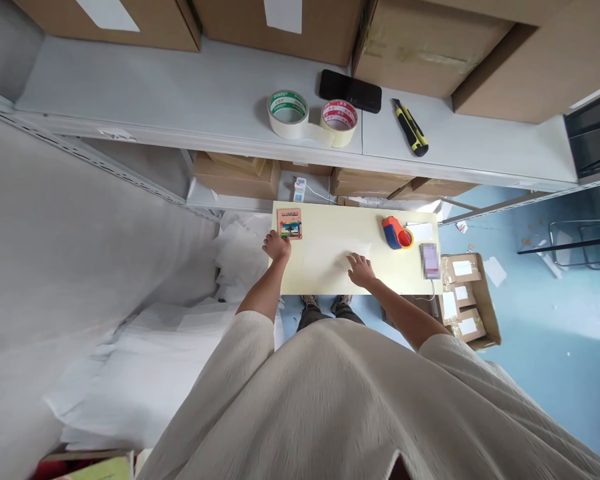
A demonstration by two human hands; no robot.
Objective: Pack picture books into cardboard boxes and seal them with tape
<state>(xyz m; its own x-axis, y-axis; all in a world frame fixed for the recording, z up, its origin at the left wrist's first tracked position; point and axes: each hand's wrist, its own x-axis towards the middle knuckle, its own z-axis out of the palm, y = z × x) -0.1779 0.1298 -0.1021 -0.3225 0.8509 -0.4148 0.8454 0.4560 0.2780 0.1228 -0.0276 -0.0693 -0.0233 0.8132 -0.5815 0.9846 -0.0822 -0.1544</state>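
A small book (290, 224), with a pinkish-tan cover and a tree picture, lies at the left end of the pale yellow table (325, 223). My left hand (277, 247) is at its lower left corner, thumb and fingers bent around that corner. Over the middle of the table is my right hand (361, 269), fingers apart and holding nothing, low over the surface. A faint whitish sheen shows beside its fingertips; I cannot make out what it is. To its right stands an orange and blue tape dispenser (396, 233).
A phone (430, 260) with a cable and white paper (420, 231) lie at the table's right end. The shelf ahead holds two tape rolls (288, 115), a black phone (350, 91), a utility knife (411, 128) and cartons. An open carton (486, 300) stands right; white sheeting (145, 367) lies left.
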